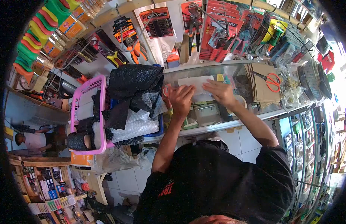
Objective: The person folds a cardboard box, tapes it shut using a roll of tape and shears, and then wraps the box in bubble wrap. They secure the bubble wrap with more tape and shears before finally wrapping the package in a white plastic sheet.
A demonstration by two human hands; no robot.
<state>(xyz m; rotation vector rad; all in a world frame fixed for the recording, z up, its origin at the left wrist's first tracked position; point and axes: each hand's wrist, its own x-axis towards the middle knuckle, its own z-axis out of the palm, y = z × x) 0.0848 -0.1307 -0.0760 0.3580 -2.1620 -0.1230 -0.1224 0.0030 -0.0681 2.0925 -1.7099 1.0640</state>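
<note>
A flat white rectangular piece [197, 81] lies on the glass counter [173, 74] in front of me. My left hand [181, 99] rests at its left edge with the fingers bent and close together; what they hold, if anything, is hidden. On the right side of the white piece, my right hand [220, 92] touches it with the fingers stretched out and lying fairly flat. Red-handled scissors [166, 92] are just left of my left hand. A roll of tape [238, 102] shows partly beneath my right wrist.
A pink basket [103, 123] with black and clear bubble wrap [135, 125] stands at the left. Orange-handled scissors [273, 82] lie on brown cardboard [263, 91] at the right. Packaged tools [156, 23] hang above the counter. A person [34, 142] is at the far left.
</note>
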